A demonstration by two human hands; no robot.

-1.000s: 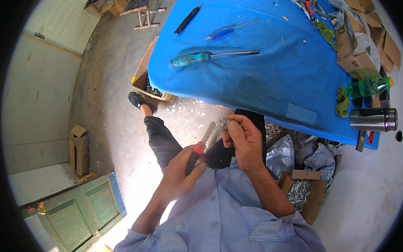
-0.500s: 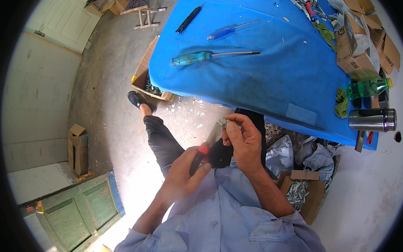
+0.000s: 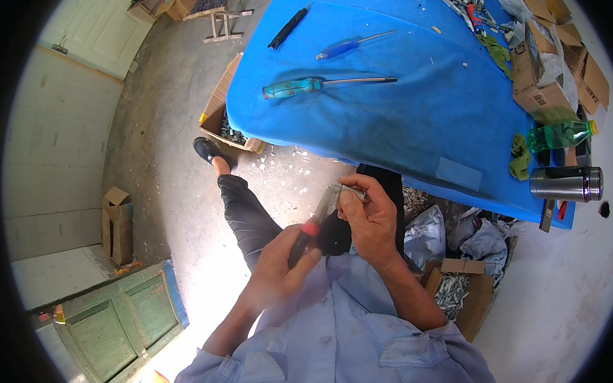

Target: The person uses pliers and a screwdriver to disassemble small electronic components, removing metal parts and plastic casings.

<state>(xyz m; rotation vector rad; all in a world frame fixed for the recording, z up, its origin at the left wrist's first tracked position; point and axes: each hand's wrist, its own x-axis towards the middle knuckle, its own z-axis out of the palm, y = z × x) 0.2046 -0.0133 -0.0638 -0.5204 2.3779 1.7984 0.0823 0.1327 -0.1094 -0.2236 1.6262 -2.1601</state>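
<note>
My left hand [image 3: 277,261] grips the black and red handle of a screwdriver [image 3: 312,222] whose shaft points up toward my right hand. My right hand [image 3: 368,217] pinches a small grey metal part [image 3: 344,190] at the screwdriver's tip. Both hands are held over my lap, just below the near edge of a blue-covered table [image 3: 417,121]. On the table lie a teal-handled screwdriver [image 3: 324,86], a blue-handled screwdriver [image 3: 352,46] and a black tool [image 3: 290,27].
Cardboard boxes [image 3: 547,71], a green bottle [image 3: 558,136] and a steel flask [image 3: 567,184] crowd the table's right side. A box of metal parts [image 3: 228,121] sits on the concrete floor at left. Bags and another box [image 3: 462,288] lie under the table. A green door panel [image 3: 113,316] lies lower left.
The hands have stayed almost in place; the screwdriver handle has shifted slightly in my left hand against the part held by my right.
</note>
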